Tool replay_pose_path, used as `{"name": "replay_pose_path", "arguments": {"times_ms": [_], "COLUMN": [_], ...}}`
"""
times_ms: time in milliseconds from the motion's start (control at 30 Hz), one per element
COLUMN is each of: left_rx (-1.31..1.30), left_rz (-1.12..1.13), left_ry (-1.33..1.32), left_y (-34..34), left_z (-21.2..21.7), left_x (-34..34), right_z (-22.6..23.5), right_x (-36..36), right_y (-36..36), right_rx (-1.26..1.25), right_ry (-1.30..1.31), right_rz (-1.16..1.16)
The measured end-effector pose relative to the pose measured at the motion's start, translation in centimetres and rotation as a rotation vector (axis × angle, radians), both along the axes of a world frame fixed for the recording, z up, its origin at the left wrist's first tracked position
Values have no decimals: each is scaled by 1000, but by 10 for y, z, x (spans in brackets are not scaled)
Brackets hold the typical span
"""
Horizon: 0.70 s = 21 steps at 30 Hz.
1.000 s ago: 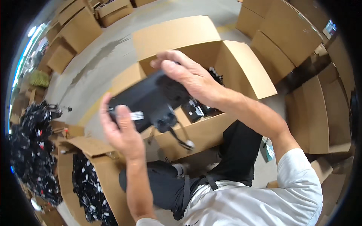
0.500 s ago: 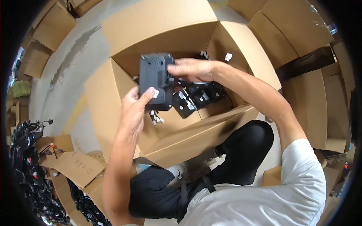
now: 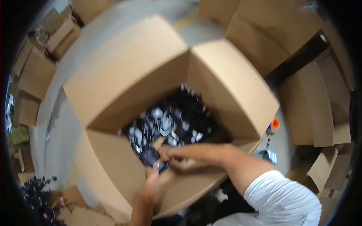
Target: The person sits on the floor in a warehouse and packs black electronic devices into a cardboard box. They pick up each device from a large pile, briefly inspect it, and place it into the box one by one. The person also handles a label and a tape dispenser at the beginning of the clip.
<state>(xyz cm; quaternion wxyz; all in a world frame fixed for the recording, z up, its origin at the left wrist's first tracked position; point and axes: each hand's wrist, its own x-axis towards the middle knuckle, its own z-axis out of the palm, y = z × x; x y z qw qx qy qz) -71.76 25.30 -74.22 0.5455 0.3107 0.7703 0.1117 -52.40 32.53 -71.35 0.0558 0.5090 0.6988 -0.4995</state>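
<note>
At lower centre, the left hand and right hand are clamped on a dark, blocky, blurred device, low inside an open brown carton. Farther in, mid-frame, black pieces with white patches lie jumbled; beyond, brown boxes stand at upper left.

The grey floor, marked by a dark streak and a yellow line, bears a large open carton, flaps spread, with black units showing white patches jumbled across its bottom. More boxes stand to left and right, a green bundle near those at left. Right of the carton lie an orange-ended item and a pale blue thing, both too blurred to identify, while black parts heap up at lower left, their support hidden.
</note>
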Motion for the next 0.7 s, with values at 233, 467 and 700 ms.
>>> {"name": "replay_pose_path", "arguments": {"times_ms": [233, 467, 700], "left_rx": [8, -93, -22], "left_rz": [236, 208, -627], "left_ry": [-429, -444, 557], "left_y": [-35, -19, 19], "left_z": [2, -19, 44], "left_x": [10, 12, 55], "right_z": [43, 65, 50], "right_x": [4, 25, 24], "right_y": [4, 9, -27], "right_rx": [54, 241, 776], "right_ry": [-144, -174, -384], "right_rz": [178, 258, 561]}}
